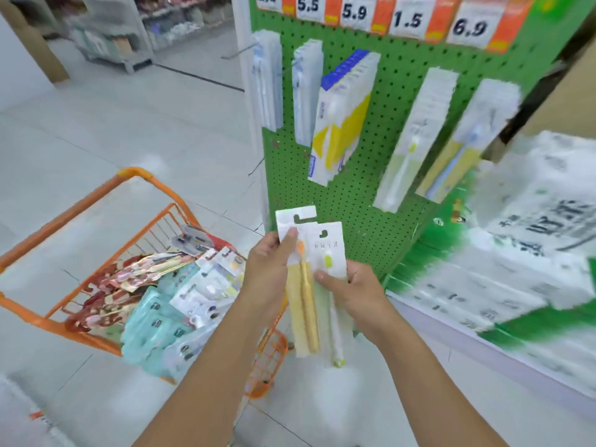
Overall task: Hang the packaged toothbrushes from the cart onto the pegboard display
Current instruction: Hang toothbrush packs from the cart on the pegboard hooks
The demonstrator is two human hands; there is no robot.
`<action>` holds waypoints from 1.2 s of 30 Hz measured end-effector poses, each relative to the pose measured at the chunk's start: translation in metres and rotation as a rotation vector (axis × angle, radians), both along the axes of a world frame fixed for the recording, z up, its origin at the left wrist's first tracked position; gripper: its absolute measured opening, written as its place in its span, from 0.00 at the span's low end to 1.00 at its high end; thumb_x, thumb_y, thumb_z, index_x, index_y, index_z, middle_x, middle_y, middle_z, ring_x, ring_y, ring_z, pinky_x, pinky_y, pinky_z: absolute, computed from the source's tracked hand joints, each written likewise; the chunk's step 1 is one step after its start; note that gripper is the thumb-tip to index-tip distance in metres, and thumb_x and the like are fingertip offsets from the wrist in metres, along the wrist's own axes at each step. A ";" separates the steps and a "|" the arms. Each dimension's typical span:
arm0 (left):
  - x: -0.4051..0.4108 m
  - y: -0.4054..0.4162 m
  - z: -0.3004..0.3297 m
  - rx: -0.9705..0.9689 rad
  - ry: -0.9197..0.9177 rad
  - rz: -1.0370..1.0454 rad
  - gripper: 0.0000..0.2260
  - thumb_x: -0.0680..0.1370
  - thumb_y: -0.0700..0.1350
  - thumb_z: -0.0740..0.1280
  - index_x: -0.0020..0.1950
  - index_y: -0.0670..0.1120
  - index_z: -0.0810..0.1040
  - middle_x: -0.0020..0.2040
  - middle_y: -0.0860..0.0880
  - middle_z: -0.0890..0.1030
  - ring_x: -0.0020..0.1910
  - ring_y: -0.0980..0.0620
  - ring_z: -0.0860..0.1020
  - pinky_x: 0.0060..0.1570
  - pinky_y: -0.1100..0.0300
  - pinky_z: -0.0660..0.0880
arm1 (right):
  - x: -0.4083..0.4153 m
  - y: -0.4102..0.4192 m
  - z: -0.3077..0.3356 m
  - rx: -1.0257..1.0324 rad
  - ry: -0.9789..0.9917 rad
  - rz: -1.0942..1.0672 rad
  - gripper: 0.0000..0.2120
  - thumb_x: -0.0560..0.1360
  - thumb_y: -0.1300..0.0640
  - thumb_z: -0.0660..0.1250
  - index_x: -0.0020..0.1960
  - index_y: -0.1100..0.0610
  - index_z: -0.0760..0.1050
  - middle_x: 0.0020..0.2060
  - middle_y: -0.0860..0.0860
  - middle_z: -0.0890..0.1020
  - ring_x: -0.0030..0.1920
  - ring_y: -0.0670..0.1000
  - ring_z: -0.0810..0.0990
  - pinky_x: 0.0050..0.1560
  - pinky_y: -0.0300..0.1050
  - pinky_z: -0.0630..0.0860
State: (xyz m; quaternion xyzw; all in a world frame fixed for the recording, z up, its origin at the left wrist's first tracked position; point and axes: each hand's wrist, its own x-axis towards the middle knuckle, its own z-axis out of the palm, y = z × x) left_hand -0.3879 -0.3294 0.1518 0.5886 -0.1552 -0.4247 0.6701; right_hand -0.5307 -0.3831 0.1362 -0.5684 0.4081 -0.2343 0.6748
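Note:
Two packaged toothbrushes are held upright in front of the green pegboard [364, 195]. My left hand [269, 269] grips the yellow-orange pack [304, 304], thumb pressed on its white card. My right hand [353, 295] pinches the pale green pack [332, 253], which overlaps the yellow one on the right. Both cards show a hook-shaped hanging hole at the top. The orange cart [96, 201] stands at the lower left, filled with several more toothbrush packs [180, 295]. Rows of toothbrush packs [342, 121] hang on the pegboard above my hands.
Price tags [409, 17] run along the pegboard's top. A bare metal peg [240, 50] sticks out at the upper left of the board. White printed bags [532, 240] fill a low shelf at the right. Tiled floor and distant shelving lie to the left.

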 end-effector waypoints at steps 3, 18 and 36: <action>-0.049 -0.007 0.002 0.060 -0.194 -0.120 0.09 0.78 0.50 0.71 0.49 0.44 0.82 0.43 0.43 0.84 0.41 0.47 0.77 0.44 0.50 0.76 | -0.037 -0.017 0.011 0.027 -0.071 -0.138 0.06 0.77 0.63 0.71 0.54 0.61 0.83 0.44 0.52 0.88 0.41 0.48 0.86 0.39 0.38 0.79; -0.039 -0.089 0.024 0.022 -0.194 -0.070 0.09 0.83 0.46 0.64 0.54 0.42 0.81 0.48 0.42 0.85 0.47 0.47 0.80 0.55 0.47 0.76 | -0.055 -0.115 0.049 -0.403 0.000 -0.286 0.15 0.79 0.44 0.64 0.55 0.56 0.76 0.52 0.65 0.80 0.46 0.66 0.78 0.51 0.63 0.77; -0.032 -0.145 0.005 0.005 -0.146 -0.269 0.08 0.83 0.45 0.64 0.54 0.43 0.82 0.46 0.43 0.84 0.44 0.51 0.79 0.47 0.58 0.76 | -0.030 -0.193 0.030 -0.404 0.094 -0.412 0.12 0.80 0.50 0.69 0.48 0.59 0.80 0.34 0.59 0.78 0.34 0.48 0.70 0.36 0.44 0.67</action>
